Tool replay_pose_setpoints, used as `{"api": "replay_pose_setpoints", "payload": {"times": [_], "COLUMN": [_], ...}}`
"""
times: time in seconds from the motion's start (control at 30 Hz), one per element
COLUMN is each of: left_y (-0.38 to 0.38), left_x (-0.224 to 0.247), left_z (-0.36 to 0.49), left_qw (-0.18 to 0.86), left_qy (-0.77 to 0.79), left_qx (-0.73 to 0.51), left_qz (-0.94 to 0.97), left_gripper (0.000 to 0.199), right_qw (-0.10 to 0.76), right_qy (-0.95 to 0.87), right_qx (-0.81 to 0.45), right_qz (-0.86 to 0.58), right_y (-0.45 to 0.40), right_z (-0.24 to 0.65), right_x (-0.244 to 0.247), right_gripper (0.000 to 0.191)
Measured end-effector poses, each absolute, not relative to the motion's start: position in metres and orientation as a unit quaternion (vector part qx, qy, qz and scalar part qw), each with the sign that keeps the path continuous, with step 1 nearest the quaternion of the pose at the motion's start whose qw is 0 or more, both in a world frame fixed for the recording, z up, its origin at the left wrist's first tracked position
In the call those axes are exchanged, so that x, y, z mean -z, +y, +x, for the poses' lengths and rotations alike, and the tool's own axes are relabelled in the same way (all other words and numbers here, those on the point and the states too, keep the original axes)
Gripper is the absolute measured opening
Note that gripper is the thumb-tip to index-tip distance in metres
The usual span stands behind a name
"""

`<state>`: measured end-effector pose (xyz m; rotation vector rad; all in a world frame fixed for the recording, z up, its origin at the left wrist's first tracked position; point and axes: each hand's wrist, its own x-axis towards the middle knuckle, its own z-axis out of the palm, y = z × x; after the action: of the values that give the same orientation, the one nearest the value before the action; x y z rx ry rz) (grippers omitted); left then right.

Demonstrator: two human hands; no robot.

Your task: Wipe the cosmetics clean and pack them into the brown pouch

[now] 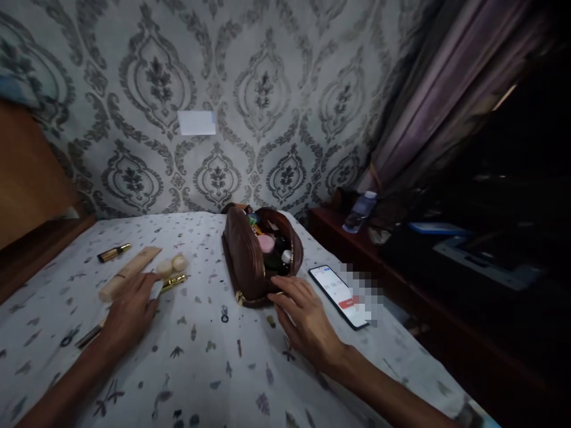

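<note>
My left hand (134, 306) is over the left side of the bed, fingers bent around a small pale item (156, 289) that I cannot identify. Close to it lie a beige tube (129, 273), two small round cream-coloured pieces (172, 265) and a gold stick (173, 282). A black-and-gold tube (114, 252) lies farther back, and a thin stick (89, 336) is partly under my left wrist. My right hand (303, 315) has its fingers stretched and apart at the front edge of an unzipped brown cosmetic bag (243, 255). Inside are a pink round item (266, 244) and a white-capped bottle (286, 258).
A phone (339, 297) with a lit screen lies right of the bag. Beyond the patterned sheet (214, 368), a water bottle (360, 211) stands on a dark red ledge (325, 229). Wooden furniture (31, 172) borders the left, and patterned wallpaper (250, 77) the back.
</note>
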<state>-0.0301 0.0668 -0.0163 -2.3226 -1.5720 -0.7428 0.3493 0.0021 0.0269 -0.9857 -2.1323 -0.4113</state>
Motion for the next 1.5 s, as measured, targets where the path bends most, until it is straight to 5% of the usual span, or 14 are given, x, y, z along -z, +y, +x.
{"api": "replay_pose_setpoints", "payload": {"times": [0.5,0.7,0.83,0.93,1.03,1.13,1.23,1.5], "left_y": [0.087,0.08,0.063,0.046,0.032,0.023,0.018,0.004], "left_x": [0.019,0.017,0.007,-0.006,-0.015,-0.016,-0.012,0.009], "left_z": [-0.025,-0.023,-0.012,0.005,0.025,0.041,0.049,0.047], "left_qw": [0.155,0.05,-0.127,-0.253,-0.394,-0.486,-0.441,-0.264], "left_qy": [-0.553,-0.566,-0.582,-0.605,-0.594,-0.542,-0.502,-0.465], "left_qx": [0.105,0.146,0.242,0.285,0.339,0.376,0.404,0.399], "left_qz": [-0.812,-0.81,-0.766,-0.699,-0.614,-0.573,-0.625,-0.745], "left_gripper": [0.043,0.049,0.042,0.048,0.052,0.056,0.046,0.047], "right_qw": [0.418,0.426,0.448,0.468,0.451,0.444,0.482,0.525], "right_qy": [-0.821,-0.809,-0.803,-0.824,-0.746,-0.554,-0.425,-0.348], "right_qx": [0.135,0.147,0.147,-0.02,-0.326,-0.584,-0.689,-0.707], "right_qz": [-0.364,-0.377,-0.366,-0.318,-0.367,-0.394,-0.336,-0.323], "right_y": [0.006,0.005,-0.004,-0.011,-0.01,0.001,0.011,0.01], "right_z": [0.354,0.35,0.335,0.31,0.272,0.23,0.2,0.191], "right_x": [-0.014,-0.016,-0.018,-0.014,0.0,0.016,0.024,0.028], "right_gripper": [0.023,0.023,0.026,0.027,0.026,0.05,0.064,0.058]}}
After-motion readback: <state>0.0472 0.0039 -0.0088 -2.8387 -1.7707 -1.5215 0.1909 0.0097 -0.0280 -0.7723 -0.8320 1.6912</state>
